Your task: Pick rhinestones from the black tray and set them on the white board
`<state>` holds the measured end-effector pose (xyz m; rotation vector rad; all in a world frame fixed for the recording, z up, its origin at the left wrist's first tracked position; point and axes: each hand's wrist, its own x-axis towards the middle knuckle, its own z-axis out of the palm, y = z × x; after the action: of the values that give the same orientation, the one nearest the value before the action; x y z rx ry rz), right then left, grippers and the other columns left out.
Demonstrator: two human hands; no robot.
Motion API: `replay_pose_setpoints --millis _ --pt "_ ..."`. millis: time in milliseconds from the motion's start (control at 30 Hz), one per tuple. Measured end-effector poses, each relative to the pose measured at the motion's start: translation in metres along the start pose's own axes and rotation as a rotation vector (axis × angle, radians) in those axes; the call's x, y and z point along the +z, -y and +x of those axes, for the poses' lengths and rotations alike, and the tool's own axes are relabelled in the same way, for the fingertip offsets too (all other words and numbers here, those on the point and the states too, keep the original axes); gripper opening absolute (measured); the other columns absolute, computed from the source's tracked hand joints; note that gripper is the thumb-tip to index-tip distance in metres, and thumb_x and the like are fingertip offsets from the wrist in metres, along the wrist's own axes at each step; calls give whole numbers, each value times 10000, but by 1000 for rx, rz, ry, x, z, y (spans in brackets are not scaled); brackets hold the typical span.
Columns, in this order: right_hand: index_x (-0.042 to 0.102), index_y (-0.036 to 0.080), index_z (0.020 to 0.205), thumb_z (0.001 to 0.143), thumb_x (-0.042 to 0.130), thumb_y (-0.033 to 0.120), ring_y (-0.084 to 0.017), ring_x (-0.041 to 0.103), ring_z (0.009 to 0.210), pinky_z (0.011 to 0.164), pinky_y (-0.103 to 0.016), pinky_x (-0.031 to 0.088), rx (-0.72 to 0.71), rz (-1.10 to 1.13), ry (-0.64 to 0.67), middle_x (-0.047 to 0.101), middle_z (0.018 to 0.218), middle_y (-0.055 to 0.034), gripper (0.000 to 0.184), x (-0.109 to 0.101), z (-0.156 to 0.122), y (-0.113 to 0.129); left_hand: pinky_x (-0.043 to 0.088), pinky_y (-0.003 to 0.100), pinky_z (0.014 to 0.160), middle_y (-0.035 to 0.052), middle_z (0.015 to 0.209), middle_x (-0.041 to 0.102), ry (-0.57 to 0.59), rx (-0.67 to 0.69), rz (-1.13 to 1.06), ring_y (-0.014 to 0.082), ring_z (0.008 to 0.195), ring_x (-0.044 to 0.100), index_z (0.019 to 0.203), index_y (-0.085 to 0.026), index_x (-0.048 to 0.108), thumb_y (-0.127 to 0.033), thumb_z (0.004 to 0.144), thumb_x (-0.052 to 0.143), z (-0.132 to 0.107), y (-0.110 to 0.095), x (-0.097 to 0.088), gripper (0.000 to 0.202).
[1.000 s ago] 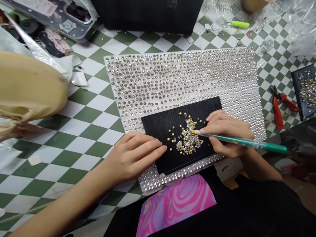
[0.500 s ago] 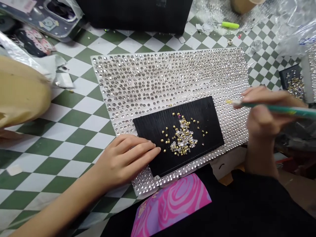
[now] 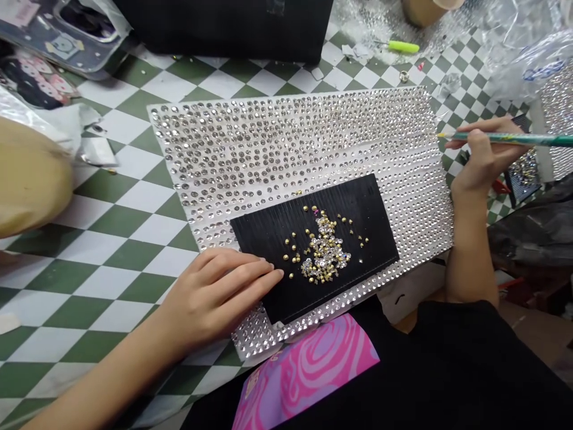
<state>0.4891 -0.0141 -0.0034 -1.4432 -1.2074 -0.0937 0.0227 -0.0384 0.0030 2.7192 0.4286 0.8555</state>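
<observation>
My left hand (image 3: 210,295) lies flat with fingers stretched out, its fingertips on the left edge of a black ridged board (image 3: 295,301). Loose gold-backed rhinestones (image 3: 326,251) are heaped on that board, with several scattered around the heap. Beneath it, a white sheet (image 3: 192,134) carries rows of clear rhinestones. My right hand (image 3: 483,152) pinches a green pencil (image 3: 528,139) with a yellowish tip, held near the sheet's right edge. Whether a stone sits on the tip is too small to tell.
A black box (image 3: 228,30) stands at the back. Beyond the sheet lies a yellow-green handled tool (image 3: 403,46). Phone cases (image 3: 71,45) and a rounded yellow object (image 3: 31,176) are at the left. A second dark tray of stones (image 3: 524,179) and clear plastic bags (image 3: 523,54) are at the right.
My right hand has moved away from my body with the pencil, from over the sheet's right part to its right edge. My left hand stays on the black board. The view has shifted slightly.
</observation>
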Motion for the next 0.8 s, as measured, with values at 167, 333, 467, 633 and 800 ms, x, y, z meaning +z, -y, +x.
replay_pose_setpoints --millis 167,333,467,633,800 --pt "443 187 770 676 508 7 -64 529 457 482 -224 487 -48 -19 -5 567 694 22 213 1 -1 3 486 289 724 16 863 705 -2 12 15 136 846 609 989 -165 652 -117 912 476 3 1 -3 199" --pt "506 174 669 688 544 66 -70 522 447 442 -230 475 -29 -78 22 576 683 -11 116 3 0 6 481 298 715 28 864 700 0 18 7 147 846 604 980 -150 648 -107 908 476 3 1 -2 192" --pt "476 176 701 699 541 41 -59 517 450 461 -224 484 -14 -87 18 576 692 9 151 5 3 3 474 299 714 30 856 694 2 24 7 149 840 598 979 -144 642 -102 911 477 4 0 -1 184" --pt "474 172 703 668 533 -7 -61 527 452 442 -205 466 31 -70 23 581 667 12 191 6 7 -1 475 301 711 33 849 694 4 31 9 150 833 598 976 -136 639 -98 913 472 6 0 -2 182" --pt "463 183 621 655 550 6 -71 520 401 396 -200 432 55 -82 63 559 578 21 200 6 16 -6 480 303 714 26 870 697 2 22 12 146 845 598 997 -149 635 -109 927 465 2 0 0 188"
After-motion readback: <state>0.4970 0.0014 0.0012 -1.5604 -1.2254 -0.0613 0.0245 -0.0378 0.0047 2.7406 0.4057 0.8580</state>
